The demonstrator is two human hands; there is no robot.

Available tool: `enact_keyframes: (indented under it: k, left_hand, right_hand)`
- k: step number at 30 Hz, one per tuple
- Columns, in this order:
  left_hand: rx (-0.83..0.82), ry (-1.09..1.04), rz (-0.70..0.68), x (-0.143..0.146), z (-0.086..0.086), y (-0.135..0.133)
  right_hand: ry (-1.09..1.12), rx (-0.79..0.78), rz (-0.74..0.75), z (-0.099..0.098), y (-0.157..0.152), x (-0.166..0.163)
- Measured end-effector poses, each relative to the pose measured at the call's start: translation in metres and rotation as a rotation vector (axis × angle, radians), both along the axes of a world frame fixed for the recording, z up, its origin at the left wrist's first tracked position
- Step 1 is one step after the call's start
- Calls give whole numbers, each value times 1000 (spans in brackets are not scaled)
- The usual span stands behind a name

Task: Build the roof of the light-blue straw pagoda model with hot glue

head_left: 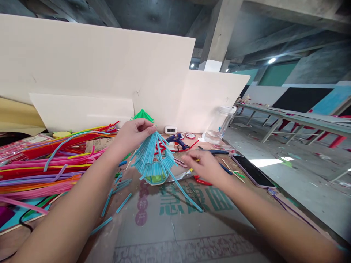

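My left hand [139,130] pinches the peak of a cone-shaped roof of light blue pipe cleaners [149,155], which has an open gap on its near right side. One long blue strand [186,195] trails from it to the lower right. Beneath the roof, a pale green base [157,178] partly shows. My right hand [203,164] hovers right of the roof, its fingers curled and smeared by motion, so any grip is unclear. By it lie red-handled pliers [201,180] and a dark blue glue gun [177,139]. Several short blue pipe-cleaner pieces [124,203] are scattered on the left.
Bundles of coloured pipe cleaners [55,171] cover the left side. White boards [109,69] stand at the back. A small digital clock [170,129], a water jug [218,126] and a green cone [143,115] stand behind. A phone [253,171] lies at the right edge.
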State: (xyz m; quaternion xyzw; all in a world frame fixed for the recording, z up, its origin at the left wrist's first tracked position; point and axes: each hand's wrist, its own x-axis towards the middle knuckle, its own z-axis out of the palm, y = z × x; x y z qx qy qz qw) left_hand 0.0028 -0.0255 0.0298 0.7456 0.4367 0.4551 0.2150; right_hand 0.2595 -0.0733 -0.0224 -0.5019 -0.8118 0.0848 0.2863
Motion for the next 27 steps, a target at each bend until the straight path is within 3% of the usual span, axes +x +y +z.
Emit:
enact_keyframes:
  k: [3, 6, 10, 14, 17, 21, 27]
  left_hand:
    - [2, 9, 21, 0, 2, -3]
    - [-2, 10, 17, 1, 3, -5]
    - [-12, -20, 13, 1, 3, -5]
    - [-9, -42, 53, 0, 0, -1]
    - [14, -40, 56, 1, -2, 0]
    - [14, -46, 40, 2, -2, 0]
    - [14, -38, 29, 3, -2, 0]
  right_hand:
    - [-53, -114, 123, -11, -21, -14]
    - [3, -277, 256, -24, -22, -21]
    - [163, -398, 175, -21, -18, -17]
    - [326, -206, 38, -1, -24, -15]
    - [417, -77, 54, 11, -28, -23]
    - [487, -26, 145, 23, -22, -42]
    - [458, 26, 125, 29, -18, -60]
